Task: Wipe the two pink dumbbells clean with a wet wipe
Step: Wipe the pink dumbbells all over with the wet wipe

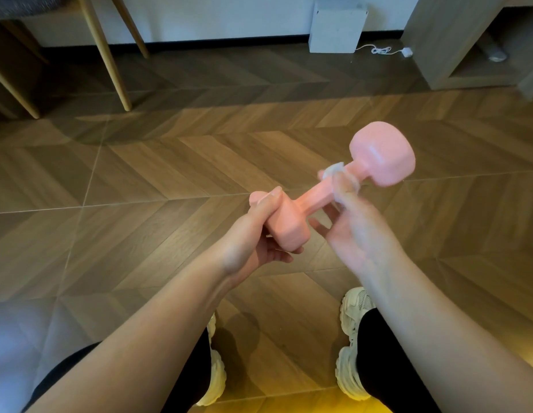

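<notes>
Left hand: fingers and thumb are curled round the near head of the pink dumbbell, with the thumb lying along its top. It holds the weight in the air above the floor.
Pink dumbbell: spans the gap between the two hands and is tilted. The near head sits in the left hand's grip. The far head is raised, up and to the right of the right hand's fingertips.
Wet wipe: white, bunched round the handle just below the far head.
Right hand: blurred. Its fingers are curled over the wipe, pinching it against the handle.
Chair legs: pale wood, beyond and left of the left hand.
Shoes: white, on the floor below the hands.
White box: at the wall, well beyond the hands.
Cable: white, on the floor just right of the box.
Shelf unit: beyond and right of the right hand.
</notes>
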